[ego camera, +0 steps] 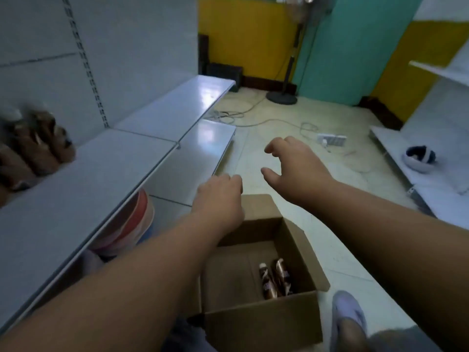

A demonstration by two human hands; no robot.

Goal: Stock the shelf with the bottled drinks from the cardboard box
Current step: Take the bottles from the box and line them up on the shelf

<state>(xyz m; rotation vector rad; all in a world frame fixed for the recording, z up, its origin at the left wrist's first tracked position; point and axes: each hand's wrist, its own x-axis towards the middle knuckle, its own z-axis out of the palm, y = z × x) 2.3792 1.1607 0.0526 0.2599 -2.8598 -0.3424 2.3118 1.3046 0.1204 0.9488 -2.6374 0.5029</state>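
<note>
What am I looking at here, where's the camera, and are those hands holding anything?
There is one picture, taken by a wide-angle camera worn on a person's head, looking forward and down. No machine: both arms are the person's own. The left hand and right hand reach out above an open cardboard box on the floor, and neither holds anything. Two brown bottles lie inside the box. On the left runs a white shelf, with more brown bottles at its far left, too blurred to count.
</note>
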